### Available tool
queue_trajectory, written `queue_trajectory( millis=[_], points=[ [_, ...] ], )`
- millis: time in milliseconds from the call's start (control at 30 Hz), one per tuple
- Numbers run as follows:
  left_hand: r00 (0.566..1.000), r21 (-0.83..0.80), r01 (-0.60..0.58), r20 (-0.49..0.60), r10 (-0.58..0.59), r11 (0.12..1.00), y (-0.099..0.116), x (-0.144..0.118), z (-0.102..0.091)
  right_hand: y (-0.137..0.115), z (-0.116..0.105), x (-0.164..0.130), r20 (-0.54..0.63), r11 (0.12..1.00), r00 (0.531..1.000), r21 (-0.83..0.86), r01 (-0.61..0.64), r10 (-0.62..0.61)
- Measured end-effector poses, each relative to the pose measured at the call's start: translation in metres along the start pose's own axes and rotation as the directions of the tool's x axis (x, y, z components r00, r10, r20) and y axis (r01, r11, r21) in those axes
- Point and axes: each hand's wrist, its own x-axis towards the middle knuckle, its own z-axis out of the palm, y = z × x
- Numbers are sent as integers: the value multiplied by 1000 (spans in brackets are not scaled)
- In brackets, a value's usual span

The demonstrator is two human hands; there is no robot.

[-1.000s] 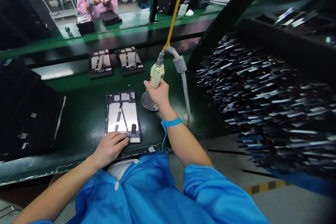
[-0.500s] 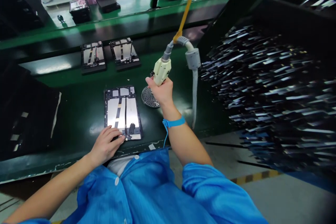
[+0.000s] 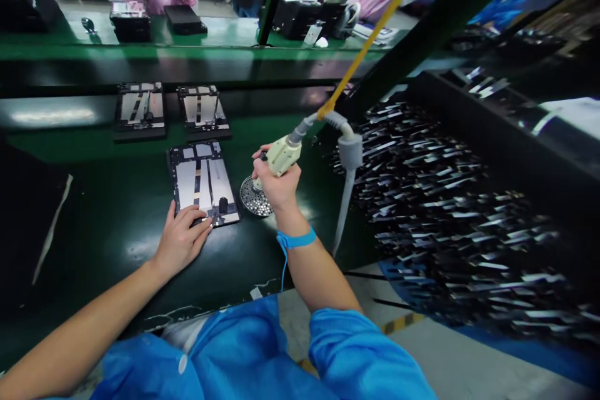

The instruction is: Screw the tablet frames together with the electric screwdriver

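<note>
Your dark green bench [image 3: 117,225] carries an open tablet chassis [image 3: 202,182] under your left hand's [image 3: 180,239] fingertips, and a round perforated screw dish [image 3: 254,197] just below your right hand [image 3: 276,184]; beyond your left hand, two more chassis [image 3: 139,107] [image 3: 203,110] lie side by side

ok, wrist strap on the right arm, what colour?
Blue wrist strap, clearest in the head view.

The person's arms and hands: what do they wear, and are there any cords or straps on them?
Both hands, left hand and right hand, are bare, without gloves. The forearms are uncovered below pushed-up bright blue sleeves of a smock with white buttons. The right wrist carries a blue wrist strap with a thin blue cord hanging from it.
</note>
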Motion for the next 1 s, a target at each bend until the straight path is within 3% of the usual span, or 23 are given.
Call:
queue_trajectory(
  millis=[267,467,833,1000],
  points=[
    [999,-63,-29,33,31,998,-2,-1,-6,-3,-20,-27,-45,986,997,-154,55,-62],
    [1000,-100,-16,21,19,995,-2,-2,-5,-2,-27,-31,-114,981,993,-194,2,-25],
    [991,-132,-85,-110,70,988,0,-1,-11,2,-27,-28,-95,980,995,-201,-4,-16],
    [985,-165,-82,-165,54,983,12,8,-11,-18,-20,-30,-128,997,991,-68,38,-47]
  ],
)
